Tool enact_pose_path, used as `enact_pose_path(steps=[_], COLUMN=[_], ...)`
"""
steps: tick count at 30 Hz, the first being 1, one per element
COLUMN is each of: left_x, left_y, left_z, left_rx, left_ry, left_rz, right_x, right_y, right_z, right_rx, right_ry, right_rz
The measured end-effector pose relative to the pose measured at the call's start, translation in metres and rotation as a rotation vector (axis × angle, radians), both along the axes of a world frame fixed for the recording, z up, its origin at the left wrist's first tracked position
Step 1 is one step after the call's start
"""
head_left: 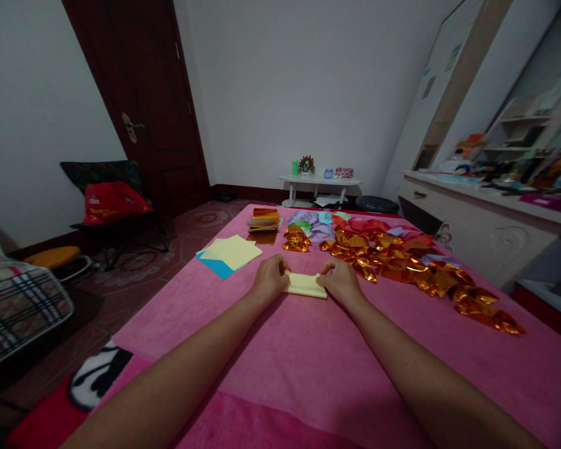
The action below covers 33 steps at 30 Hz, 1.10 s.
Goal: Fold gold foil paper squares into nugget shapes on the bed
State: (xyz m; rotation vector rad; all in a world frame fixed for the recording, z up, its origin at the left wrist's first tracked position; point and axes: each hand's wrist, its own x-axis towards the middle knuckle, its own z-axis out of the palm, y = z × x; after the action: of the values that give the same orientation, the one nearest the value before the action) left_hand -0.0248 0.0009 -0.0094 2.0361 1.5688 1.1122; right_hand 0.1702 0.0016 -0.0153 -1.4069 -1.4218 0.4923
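A pale yellow sheet of paper [305,285], folded into a narrow strip, lies across the pink cloth [280,349] between my hands. My left hand [272,274] pinches its left end, with the fingers curled in. At the opposite end, my right hand [340,279] grips the paper between thumb and fingers. Left of my hands, flat yellow sheets [236,249] overlap a blue sheet [219,267]. Behind them sits a stack of gold foil paper [264,221]. Shiny folded gold foil pieces [393,255] spread out to the right, with folded purple paper pieces [321,232] further back.
A white side table [320,179] with small items stands against the far wall. On the right is a cluttered white dresser [490,212]. A folding chair with a red bag [115,202] stands by the dark door [140,93]. A checked cloth item [23,305] is at far left.
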Motion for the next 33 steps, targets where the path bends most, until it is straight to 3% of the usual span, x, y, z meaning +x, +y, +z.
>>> enact_pose_path(steps=[4,6,8,10,15,18,21,23,29,33], left_x=[0.001,0.002,0.005,0.009,0.019,0.021,0.017,0.013,0.007,0.007], left_y=[-0.006,-0.006,-0.004,-0.001,0.003,0.007,0.014,0.017,0.021,0.02], left_z=[0.004,0.005,0.005,0.006,0.009,0.006,0.0,-0.004,-0.01,-0.008], left_rx=[0.207,0.28,0.261,0.18,0.01,0.041,0.103,0.054,-0.243,-0.235], left_ry=[0.229,0.362,0.479,0.507,0.419,0.368,0.253,0.092,-0.667,-0.794], left_rz=[-0.017,-0.115,-0.254,-0.312,-0.123,-0.047,-0.062,-0.095,-0.215,-0.209], right_x=[-0.001,-0.002,-0.002,-0.001,0.001,-0.001,-0.004,-0.005,-0.005,-0.005], right_y=[-0.002,-0.003,-0.003,-0.002,0.0,-0.002,-0.007,-0.01,-0.013,-0.012], right_z=[0.001,0.001,-0.001,-0.004,-0.012,-0.01,-0.002,0.004,0.012,0.01], right_rx=[0.014,0.001,-0.015,-0.02,-0.01,-0.01,0.014,0.049,0.134,0.081], right_ry=[-0.008,-0.029,-0.033,-0.002,0.153,0.258,0.324,0.347,0.405,0.428], right_rz=[-0.011,-0.024,-0.027,-0.01,0.044,0.095,0.14,0.142,0.129,0.216])
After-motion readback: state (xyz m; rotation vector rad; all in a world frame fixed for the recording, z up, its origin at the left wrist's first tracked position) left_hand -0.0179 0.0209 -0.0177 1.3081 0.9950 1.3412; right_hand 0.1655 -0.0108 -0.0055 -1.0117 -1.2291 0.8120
